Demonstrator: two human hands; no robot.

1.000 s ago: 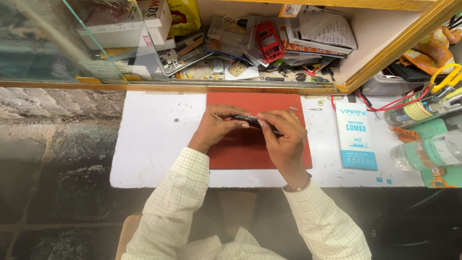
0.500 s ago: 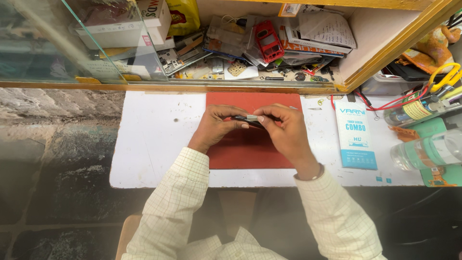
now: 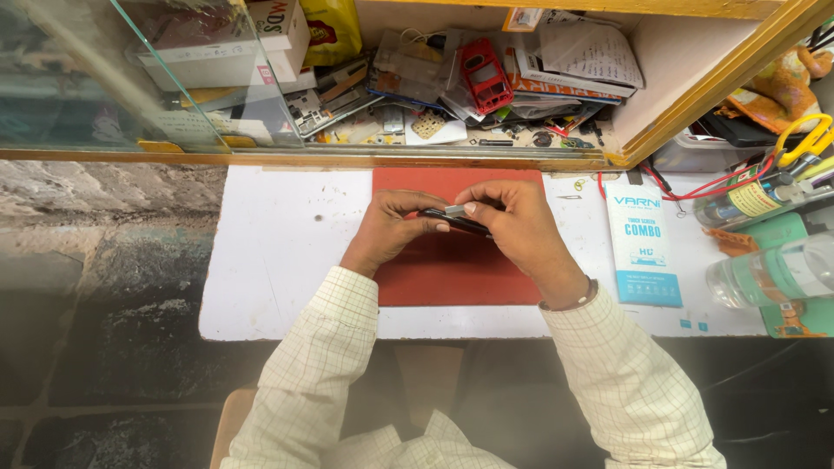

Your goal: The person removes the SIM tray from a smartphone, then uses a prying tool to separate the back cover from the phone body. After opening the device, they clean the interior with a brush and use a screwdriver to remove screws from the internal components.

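Now both hands grip the dark phone [image 3: 456, 221] above the red mat [image 3: 452, 269]; right hand [image 3: 521, 226] has shifted closer, perhaps pressing a small grey piece [image 3: 454, 210]; left hand [image 3: 387, 230] clasps its end.

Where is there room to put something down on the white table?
Bare white table lies left of the red mat, beside the left hand. Right of the right hand, the blue-and-white packet and bottles crowd it.

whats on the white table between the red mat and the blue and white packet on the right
In the head view, the strip of white table between the red mat and the blue and white packet is bare apart from a small metal bit near the back edge.
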